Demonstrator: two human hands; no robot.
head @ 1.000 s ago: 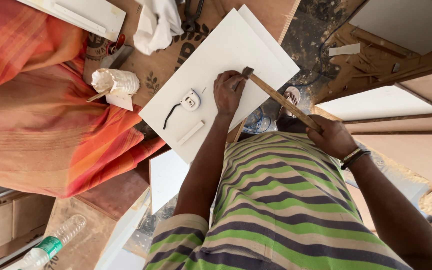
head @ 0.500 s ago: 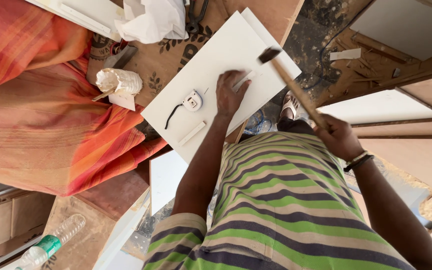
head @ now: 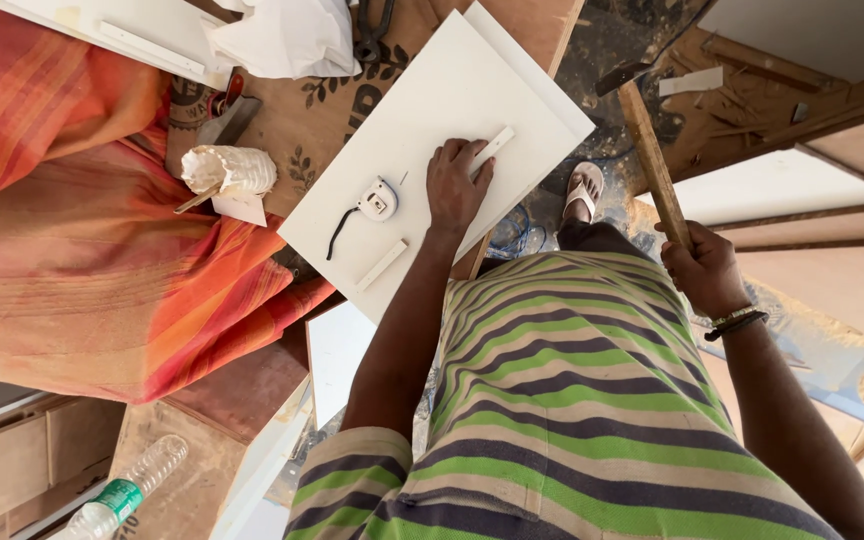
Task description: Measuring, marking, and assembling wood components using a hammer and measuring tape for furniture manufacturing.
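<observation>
The left hand (head: 455, 186) lies palm-down on the flat white rectangular panel (head: 422, 120), fingers spread slightly apart, fingertips pressing one end of a short white strip (head: 492, 150) that lies on the panel. The strip points away from the hand toward the panel's far edge. A second white panel shows beneath the first, offset at the far corner.

The right hand (head: 704, 268) is raised off to the side, fingers wrapped tight around the long wooden handle of a hammer (head: 652, 150). The dark metal head is at the upper end, above the sawdust-covered floor and well apart from the panel. A dark band sits on that wrist.

On the same panel, near the left hand: a small white tape measure with a black strap (head: 374, 203), and just below it another short white strip (head: 382, 265) lying near the panel's near edge.

The panel rests on a brown printed cardboard sheet (head: 302, 120). On it also: a crumpled white cloth (head: 282, 40), a pale plastic-wrapped roll (head: 227, 170) and dark metal pliers (head: 370, 30). An orange striped fabric (head: 72, 260) covers the left side. A clear plastic bottle with a green label (head: 127, 490) lies lower left. One sandalled foot (head: 584, 190) shows below the panel edge.
</observation>
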